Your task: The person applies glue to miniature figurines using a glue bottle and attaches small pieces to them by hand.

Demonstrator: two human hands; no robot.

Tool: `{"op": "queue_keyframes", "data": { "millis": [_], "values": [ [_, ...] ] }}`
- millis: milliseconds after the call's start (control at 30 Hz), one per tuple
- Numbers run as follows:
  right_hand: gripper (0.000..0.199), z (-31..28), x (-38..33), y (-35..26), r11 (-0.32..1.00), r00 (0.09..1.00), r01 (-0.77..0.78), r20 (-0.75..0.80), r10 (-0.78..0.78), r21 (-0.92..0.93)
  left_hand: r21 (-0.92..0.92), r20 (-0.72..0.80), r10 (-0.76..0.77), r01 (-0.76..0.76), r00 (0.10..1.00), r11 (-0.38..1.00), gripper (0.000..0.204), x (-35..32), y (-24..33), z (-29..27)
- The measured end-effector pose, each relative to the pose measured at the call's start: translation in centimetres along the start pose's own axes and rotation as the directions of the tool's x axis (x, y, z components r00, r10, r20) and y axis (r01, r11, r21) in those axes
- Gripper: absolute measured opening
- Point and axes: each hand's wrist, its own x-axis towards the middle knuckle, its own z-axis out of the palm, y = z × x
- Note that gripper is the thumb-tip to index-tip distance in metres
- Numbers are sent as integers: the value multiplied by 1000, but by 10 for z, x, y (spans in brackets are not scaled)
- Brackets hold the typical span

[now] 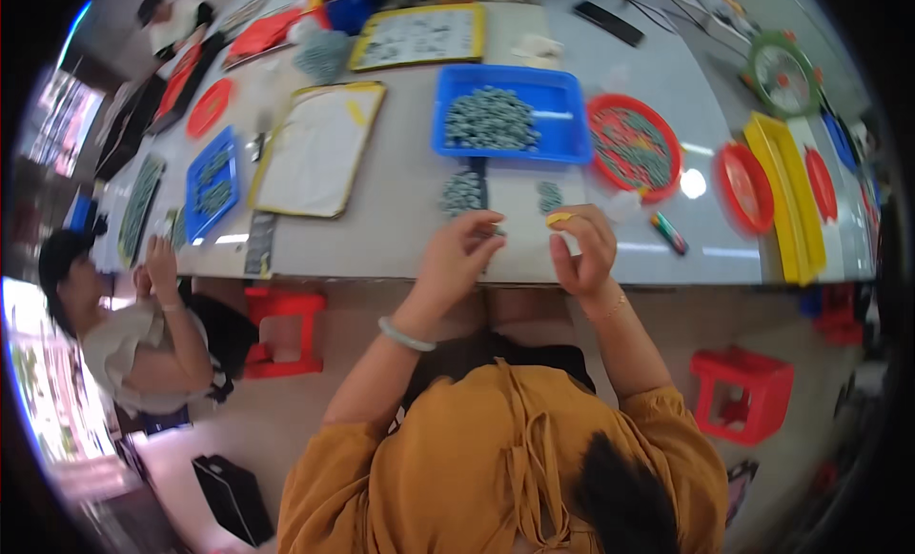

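Observation:
Over the table's near edge, my left hand (454, 256) is closed in a pinch, thumb against fingertips. A small dark bit shows at the tips, too small to name. To its right, my right hand (585, 250) has its fingers curled and the thumb apart, with a yellow piece (559, 219) on or at a fingertip. Just beyond my left hand lies a pile of small grey-green pieces (460, 194). A smaller cluster of such pieces (549, 197) sits past my right hand. Behind both stands a blue tray (562, 135) heaped with the same pieces.
Right of the blue tray is a red round tray (675, 163) with more pieces. A green tube-like item (669, 233) lies near the table edge. At left are a yellow-edged white board (315, 154) and another person (143, 354) seated. Red stools (748, 368) flank me.

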Motion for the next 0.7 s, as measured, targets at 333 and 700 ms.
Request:
{"op": "queue_keyframes", "data": {
  "millis": [333, 700],
  "values": [
    [20, -137, -48, 51, 561, 862, -394, -81, 501, -728, -188, 72, 61, -46, 996, 981, 22, 4, -27, 11],
    [15, -103, -55, 56, 672, 745, -655, -153, 649, -346, -218, 98, 67, -44, 993, 975, 21, 2, -30, 6]
  ]
}}
